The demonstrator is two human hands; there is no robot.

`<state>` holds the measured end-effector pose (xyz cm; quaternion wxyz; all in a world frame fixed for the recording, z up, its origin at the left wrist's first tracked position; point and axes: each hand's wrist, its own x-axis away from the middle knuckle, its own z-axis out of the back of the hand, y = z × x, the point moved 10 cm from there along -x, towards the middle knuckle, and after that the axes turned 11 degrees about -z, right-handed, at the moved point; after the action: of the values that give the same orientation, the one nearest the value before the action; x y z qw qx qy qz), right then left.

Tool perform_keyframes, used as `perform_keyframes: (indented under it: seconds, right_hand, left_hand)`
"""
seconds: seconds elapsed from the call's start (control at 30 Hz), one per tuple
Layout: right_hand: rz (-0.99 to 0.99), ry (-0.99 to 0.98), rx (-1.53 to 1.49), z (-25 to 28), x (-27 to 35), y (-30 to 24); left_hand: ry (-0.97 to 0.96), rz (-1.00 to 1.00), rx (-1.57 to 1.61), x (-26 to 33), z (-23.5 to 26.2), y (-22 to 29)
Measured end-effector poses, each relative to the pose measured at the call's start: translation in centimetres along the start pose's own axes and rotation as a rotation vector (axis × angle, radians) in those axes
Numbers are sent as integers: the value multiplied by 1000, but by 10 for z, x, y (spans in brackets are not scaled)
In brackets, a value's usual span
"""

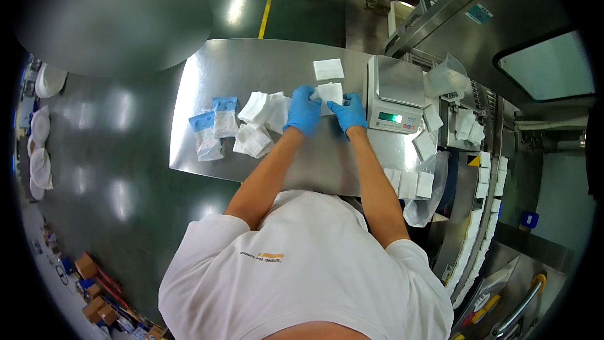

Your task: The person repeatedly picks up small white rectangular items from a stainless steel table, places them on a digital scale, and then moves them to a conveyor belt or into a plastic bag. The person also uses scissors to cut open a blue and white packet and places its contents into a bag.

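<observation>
Between my two blue-gloved hands is a small stack of folded white wipes (330,93), held just above or on the steel table (251,172). My left hand (303,113) grips its left edge with bent fingers. On the other side, my right hand (350,114) pinches the lower right edge, thumb stretched toward the stack. Another folded white stack (328,69) lies just beyond my hands. Left of my left hand, several loose white stacks (254,108) lie in a heap. Beside them are two blue-and-white soft packs (225,118).
A digital scale (395,118) with a lit display stands close to my right hand. Behind it is a clear plastic jug (448,77). More white stacks (408,184) sit at the table's near right. A conveyor (476,226) carrying rows of white stacks runs along the right.
</observation>
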<state>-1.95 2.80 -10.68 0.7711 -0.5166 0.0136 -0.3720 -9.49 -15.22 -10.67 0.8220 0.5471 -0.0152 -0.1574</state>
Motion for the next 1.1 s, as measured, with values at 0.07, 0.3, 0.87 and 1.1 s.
perform_keyframes:
  seconds: [0.07, 0.3, 0.87, 1.1]
  right_hand:
    - [-28, -47, -72, 7, 8, 2]
    - [-204, -267, -398, 96, 27, 7]
    - [138, 241, 570, 248, -95, -48]
    - [69, 82, 622, 223, -117, -54]
  left_hand:
    - [-17, 54, 144, -1, 0, -10]
    - [-34, 173, 553, 5, 10, 0]
    - [-383, -285, -440, 71, 7, 56]
    - [-287, -470, -268, 46, -9, 118]
